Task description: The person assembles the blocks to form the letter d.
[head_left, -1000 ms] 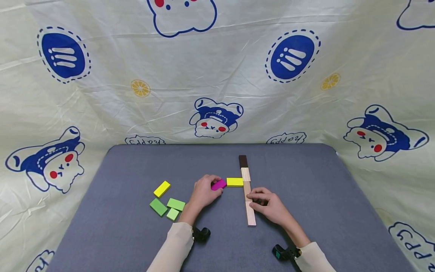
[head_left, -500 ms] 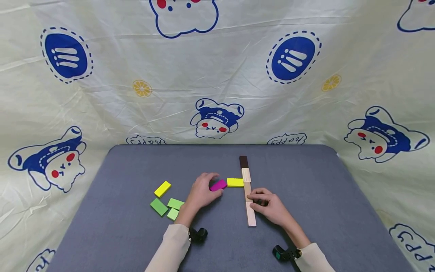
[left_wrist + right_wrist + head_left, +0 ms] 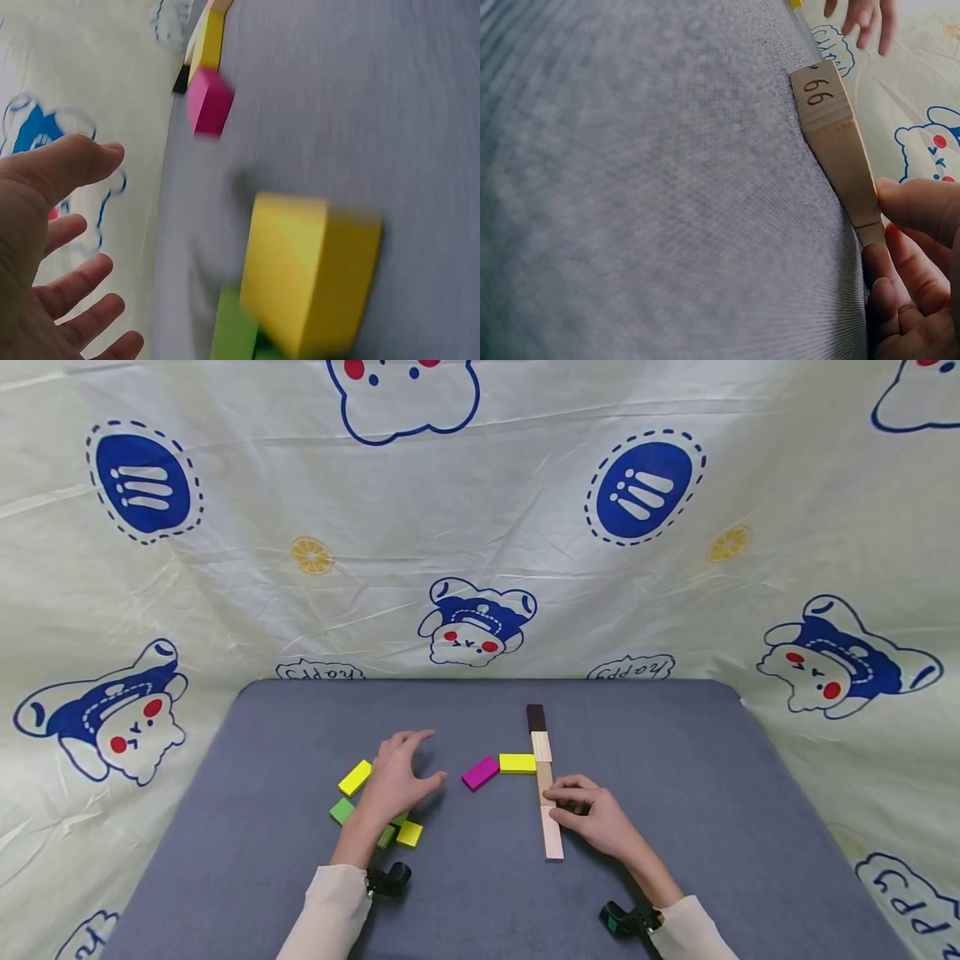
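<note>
The left hand has just let go of the purple block and moved back from it. Its fingers are now spread and hold nothing — the grip is released. The purple block lies alone at a slant, and its corner seems to touch the yellow block, whose other end meets the wooden row. In my judgement, this block is set down for the moment (although it is not in line with the yellow one).

The right hand stays at the same place, with bent fingers and the thumb touching the wooden row; whether it pinches or only steadies the row, I cannot tell. A dark block ends the row at the far side.

I see no container — every block lies directly on the table. Under and beside the left hand are some green blocks, partly hidden, and two loose yellow pieces.
</note>
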`<state>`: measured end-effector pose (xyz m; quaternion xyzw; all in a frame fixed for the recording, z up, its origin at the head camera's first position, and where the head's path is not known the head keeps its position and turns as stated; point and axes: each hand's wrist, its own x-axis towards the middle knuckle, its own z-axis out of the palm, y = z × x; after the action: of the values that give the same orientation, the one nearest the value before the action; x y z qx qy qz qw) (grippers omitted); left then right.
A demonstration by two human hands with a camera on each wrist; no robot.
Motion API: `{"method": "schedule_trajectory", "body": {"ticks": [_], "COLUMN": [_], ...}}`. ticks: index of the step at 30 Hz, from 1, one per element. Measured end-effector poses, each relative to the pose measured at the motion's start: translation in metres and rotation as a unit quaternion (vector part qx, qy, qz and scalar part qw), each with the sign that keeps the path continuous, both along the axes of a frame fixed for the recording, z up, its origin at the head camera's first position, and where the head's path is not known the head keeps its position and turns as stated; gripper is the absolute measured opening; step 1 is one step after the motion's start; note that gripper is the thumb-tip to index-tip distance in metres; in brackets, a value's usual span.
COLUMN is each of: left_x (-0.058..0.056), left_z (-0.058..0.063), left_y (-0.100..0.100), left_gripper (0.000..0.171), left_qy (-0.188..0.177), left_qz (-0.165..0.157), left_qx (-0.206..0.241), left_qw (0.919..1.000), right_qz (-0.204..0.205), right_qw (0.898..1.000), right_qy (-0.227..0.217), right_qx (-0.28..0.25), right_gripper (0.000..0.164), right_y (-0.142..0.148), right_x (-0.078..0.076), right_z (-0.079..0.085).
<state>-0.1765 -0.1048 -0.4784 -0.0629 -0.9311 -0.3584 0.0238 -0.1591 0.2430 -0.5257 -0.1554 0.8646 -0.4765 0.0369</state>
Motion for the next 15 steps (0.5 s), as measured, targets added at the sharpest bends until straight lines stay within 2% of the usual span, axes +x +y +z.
{"method": "schedule_trajectory", "body": {"ticks": [6,9,15], "left_x": [0.006,0.010,0.016], "left_z": [0.001,-0.002,-0.012], "left_y": [-0.042,-0.061,-0.091], "left_gripper": [0.070,0.070,0.071], "left_qy": [0.006,0.008,-0.013], "left_qz": [0.038,0.053,0.070], "left_qx": [-0.001,0.005,0.015], "left_qw": [0.9992,0.9985,0.9973], "right_qz": [-0.003,-0.005,-0.004], "right_qw": [1.000,1.000,1.000], "right_qy": [-0.001,0.002,0.000], "right_qx": [-0.005,-0.005,-0.006], "right_gripper": [0.024,0.024,0.024], "right_y": [0.000,0.000,-0.002], "right_x": [0.001,0.001,0.001], "right_z": [0.000,0.001,0.001]}}
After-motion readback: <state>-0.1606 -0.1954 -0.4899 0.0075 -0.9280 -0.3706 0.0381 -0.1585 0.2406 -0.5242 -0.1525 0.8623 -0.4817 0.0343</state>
